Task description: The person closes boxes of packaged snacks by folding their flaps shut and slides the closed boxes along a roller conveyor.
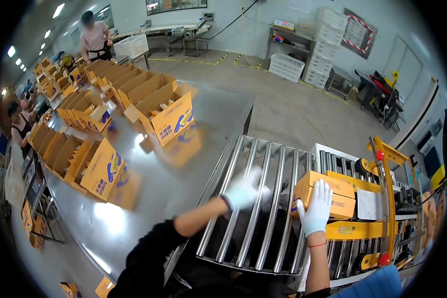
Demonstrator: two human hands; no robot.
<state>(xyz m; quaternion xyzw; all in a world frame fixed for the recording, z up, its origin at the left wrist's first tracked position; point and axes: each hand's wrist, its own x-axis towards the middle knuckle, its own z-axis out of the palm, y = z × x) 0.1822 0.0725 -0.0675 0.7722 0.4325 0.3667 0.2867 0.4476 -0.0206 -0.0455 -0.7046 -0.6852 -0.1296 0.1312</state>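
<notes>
My right hand (316, 211), in a white glove, lies with its fingers stretched out against a closed orange-brown carton (340, 187). The carton sits at the entry of a machine with yellow side guides (350, 230). My left hand (246, 192), also in a white glove, is over the metal roller conveyor (257, 211) to the left of the carton and apart from it. Motion blur smears its fingers, and no object shows in it. The carton's underside is hidden.
A shiny metal table (198, 121) on the left holds rows of open printed cartons (171, 120) with packed items inside. Two people (95, 37) stand around its far side. White crates (328, 47) are stacked by the back wall. A yellow frame (386, 198) spans the machine at right.
</notes>
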